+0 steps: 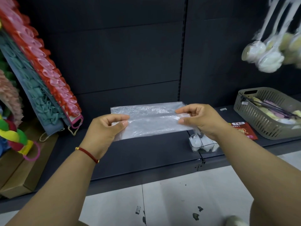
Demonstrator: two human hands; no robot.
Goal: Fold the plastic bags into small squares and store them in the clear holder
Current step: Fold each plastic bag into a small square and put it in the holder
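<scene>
A clear plastic bag (149,119) is stretched flat and wide above the dark shelf (146,152), with a lengthwise crease across its middle. My left hand (105,128) pinches its left end between thumb and fingers. My right hand (198,118) pinches its right end the same way. Below my right wrist the clear holder (203,144) stands on the shelf with several folded white bags inside; my right hand partly hides it.
A grey slotted basket (267,115) with sponges and packets sits at the right, a red packet (244,129) lying beside it. Colourful bath scrubbers (40,82) lean at the left over cardboard boxes (21,173). Wrapped bath brushes (268,53) hang at upper right. Tiled floor lies below.
</scene>
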